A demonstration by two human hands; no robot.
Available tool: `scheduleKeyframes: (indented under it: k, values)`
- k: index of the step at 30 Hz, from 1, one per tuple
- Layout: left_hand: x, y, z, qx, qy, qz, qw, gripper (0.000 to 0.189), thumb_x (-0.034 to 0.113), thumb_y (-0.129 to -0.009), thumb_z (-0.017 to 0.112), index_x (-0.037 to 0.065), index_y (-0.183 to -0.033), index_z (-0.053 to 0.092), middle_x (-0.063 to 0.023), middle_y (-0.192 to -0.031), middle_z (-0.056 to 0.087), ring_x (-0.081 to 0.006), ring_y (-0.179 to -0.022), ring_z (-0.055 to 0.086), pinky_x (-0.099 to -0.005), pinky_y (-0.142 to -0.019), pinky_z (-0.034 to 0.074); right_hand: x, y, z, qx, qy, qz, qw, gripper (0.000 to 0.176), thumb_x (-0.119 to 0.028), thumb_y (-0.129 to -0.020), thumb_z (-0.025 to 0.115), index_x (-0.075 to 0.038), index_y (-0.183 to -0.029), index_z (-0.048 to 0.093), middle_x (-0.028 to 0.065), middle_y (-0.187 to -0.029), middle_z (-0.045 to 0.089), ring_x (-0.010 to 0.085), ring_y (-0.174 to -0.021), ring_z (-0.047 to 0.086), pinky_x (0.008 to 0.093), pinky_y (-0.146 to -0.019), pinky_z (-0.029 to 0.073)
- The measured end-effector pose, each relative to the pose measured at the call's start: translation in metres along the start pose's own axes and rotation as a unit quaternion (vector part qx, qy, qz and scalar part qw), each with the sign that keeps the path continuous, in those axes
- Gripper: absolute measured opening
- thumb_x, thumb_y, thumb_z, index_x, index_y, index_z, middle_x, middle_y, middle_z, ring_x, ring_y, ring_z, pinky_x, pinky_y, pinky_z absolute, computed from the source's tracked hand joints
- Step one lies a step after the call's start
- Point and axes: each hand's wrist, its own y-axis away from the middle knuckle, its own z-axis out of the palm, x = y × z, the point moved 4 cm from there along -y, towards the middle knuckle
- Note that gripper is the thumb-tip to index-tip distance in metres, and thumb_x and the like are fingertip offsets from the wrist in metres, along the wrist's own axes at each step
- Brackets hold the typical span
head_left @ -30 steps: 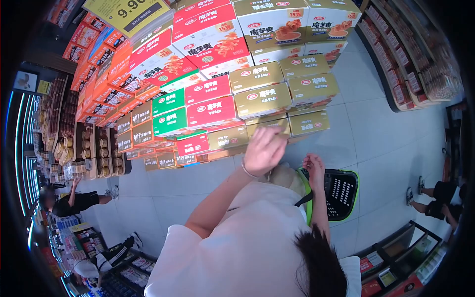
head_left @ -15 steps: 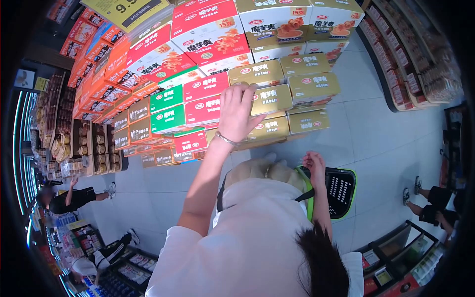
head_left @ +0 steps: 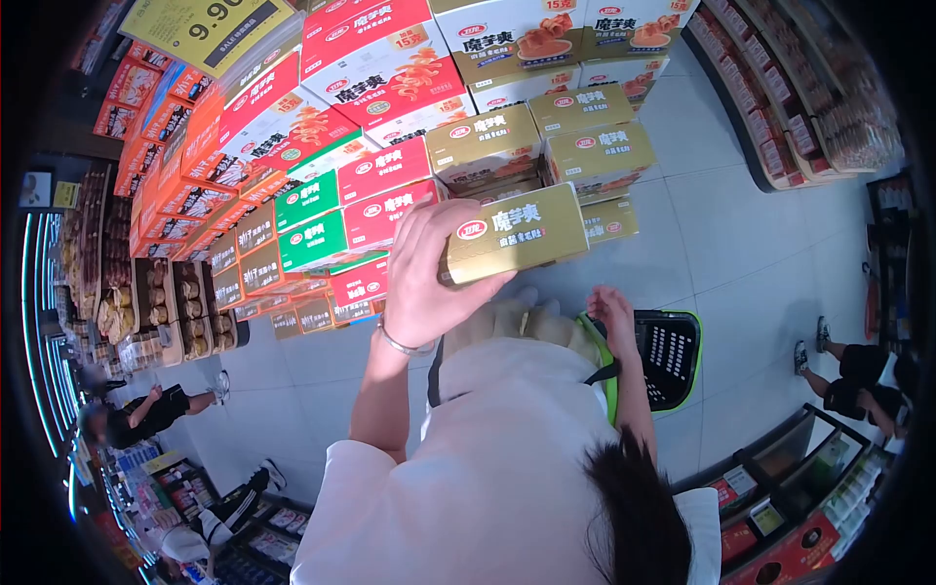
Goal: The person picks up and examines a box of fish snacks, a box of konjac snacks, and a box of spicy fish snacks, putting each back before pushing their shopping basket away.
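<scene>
A gold snack box [head_left: 534, 232] is in my left hand [head_left: 427, 271], its fingers and thumb gripping one end. The box is tilted and clear of the stack, in front of the gap between gold boxes. Red boxes [head_left: 388, 210] and green boxes [head_left: 312, 242] are stacked to the left of it. My right hand [head_left: 610, 310] holds nothing, its fingers loosely apart. A black shopping basket [head_left: 698, 363] with a green rim hangs at my right forearm, its strap over the arm.
A yellow price sign [head_left: 210, 34] stands above the stacked boxes. Curved shelves [head_left: 780, 107] are at the right. One person [head_left: 156, 414] stands at the left, another person [head_left: 858, 375] at the right. Low display shelves [head_left: 780, 487] stand at the lower right.
My left hand has pulled the gold box out of the stack toward me, leaving a gap behind it. The view has shifted slightly; my right hand stays beside the basket.
</scene>
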Motion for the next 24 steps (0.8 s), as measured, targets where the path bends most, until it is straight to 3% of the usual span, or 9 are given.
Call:
scheduleKeyframes:
  k: [3, 5, 8, 12, 14, 15, 18, 20, 24]
  values:
    - [-0.003, 0.021, 0.007, -0.004, 0.235, -0.139, 0.962, 0.062, 0.011, -0.063, 0.087, 0.004, -0.115, 0.056, -0.0118, -0.11, 0.063, -0.024, -0.104, 0.061, -0.0351, -0.093, 0.048, -0.004, 0.0, 0.006, -0.02, -0.001, 0.002, 1.0, 0.024, -0.026, -0.097, 0.054, -0.005, -0.105, 0.062, 0.0038, -0.09, 0.064, 0.0103, -0.08, 0.059, 0.0252, -0.074, 0.047]
    - [-0.008, 0.027, 0.025, -0.031, 0.261, -0.152, 0.953, 0.057, 0.01, -0.067, 0.086, 0.002, -0.115, 0.055, -0.011, -0.11, 0.064, -0.0187, -0.103, 0.061, -0.0332, -0.091, 0.05, -0.005, -0.001, 0.008, -0.014, -0.018, -0.002, 1.0, 0.026, -0.025, -0.097, 0.053, -0.004, -0.11, 0.061, 0.0059, -0.097, 0.064, 0.0122, -0.089, 0.059, 0.027, -0.082, 0.047]
    - [-0.029, 0.045, 0.078, -0.159, 0.426, -0.373, 0.809, 0.047, 0.007, -0.076, 0.08, 0.001, -0.115, 0.055, -0.0081, -0.109, 0.065, -0.011, -0.097, 0.062, -0.0247, -0.076, 0.054, 0.023, -0.024, 0.0, -0.085, -0.11, 0.026, 0.99, 0.038, -0.035, -0.099, 0.048, -0.002, -0.116, 0.058, 0.0086, -0.107, 0.063, 0.016, -0.101, 0.059, 0.0308, -0.092, 0.045]
    - [-0.059, 0.07, 0.126, -0.207, 0.368, -0.411, 0.808, 0.042, 0.018, -0.074, 0.083, 0.0, -0.105, 0.061, -0.0087, -0.102, 0.068, -0.008, -0.091, 0.063, -0.0243, -0.066, 0.055, -0.023, 0.018, 0.04, -0.111, -0.091, 0.095, 0.985, 0.066, -0.056, -0.1, 0.03, 0.0, -0.128, 0.05, 0.0099, -0.122, 0.06, 0.0186, -0.117, 0.054, 0.0341, -0.102, 0.04]
    - [-0.065, 0.068, 0.13, -0.226, 0.194, -0.325, 0.898, 0.048, 0.028, -0.072, 0.084, -0.002, -0.103, 0.063, -0.0112, -0.101, 0.07, -0.0108, -0.092, 0.066, -0.0265, -0.067, 0.056, -0.01, 0.013, 0.036, -0.146, -0.093, 0.091, 0.981, 0.068, -0.057, -0.1, 0.029, 0.0, -0.132, 0.047, 0.0097, -0.126, 0.058, 0.0188, -0.119, 0.052, 0.0335, -0.103, 0.039]
    - [-0.066, 0.067, 0.132, -0.229, 0.194, -0.322, 0.898, 0.048, 0.028, -0.072, 0.084, -0.002, -0.103, 0.063, -0.0112, -0.101, 0.07, -0.0108, -0.092, 0.066, -0.0265, -0.067, 0.056, -0.006, 0.012, 0.036, -0.184, -0.092, 0.087, 0.975, 0.07, -0.058, -0.1, 0.028, 0.0, -0.136, 0.045, 0.0095, -0.13, 0.056, 0.0189, -0.122, 0.051, 0.0329, -0.103, 0.039]
    - [-0.069, 0.064, 0.136, -0.241, 0.143, -0.299, 0.912, 0.057, 0.033, -0.069, 0.085, -0.004, -0.106, 0.063, -0.0137, -0.103, 0.07, -0.0159, -0.095, 0.068, -0.0279, -0.072, 0.056, -0.004, 0.018, 0.032, -0.161, -0.023, 0.069, 0.984, 0.062, -0.043, -0.099, 0.045, 0.0, -0.143, 0.036, 0.0101, -0.137, 0.05, 0.0182, -0.125, 0.048, 0.0309, -0.104, 0.038]
    - [-0.075, 0.068, 0.14, -0.256, 0.222, -0.401, 0.851, 0.056, 0.029, -0.069, 0.085, -0.004, -0.108, 0.062, -0.0129, -0.105, 0.069, -0.0192, -0.095, 0.068, -0.0287, -0.079, 0.055, -0.017, 0.024, 0.037, -0.186, -0.004, 0.036, 0.982, 0.064, -0.021, -0.091, 0.063, 0.0, -0.144, 0.034, 0.0107, -0.135, 0.051, 0.0158, -0.123, 0.049, 0.0297, -0.105, 0.038]
    - [-0.083, 0.068, 0.142, -0.224, 0.281, -0.368, 0.858, 0.058, 0.026, -0.07, 0.086, -0.004, -0.113, 0.06, -0.0142, -0.11, 0.066, -0.0203, -0.101, 0.065, -0.0303, -0.085, 0.054, -0.027, 0.027, 0.041, -0.205, -0.018, 0.031, 0.978, 0.066, -0.017, -0.087, 0.067, 0.0, -0.142, 0.036, 0.0099, -0.133, 0.053, 0.0154, -0.121, 0.051, 0.0301, -0.104, 0.039]
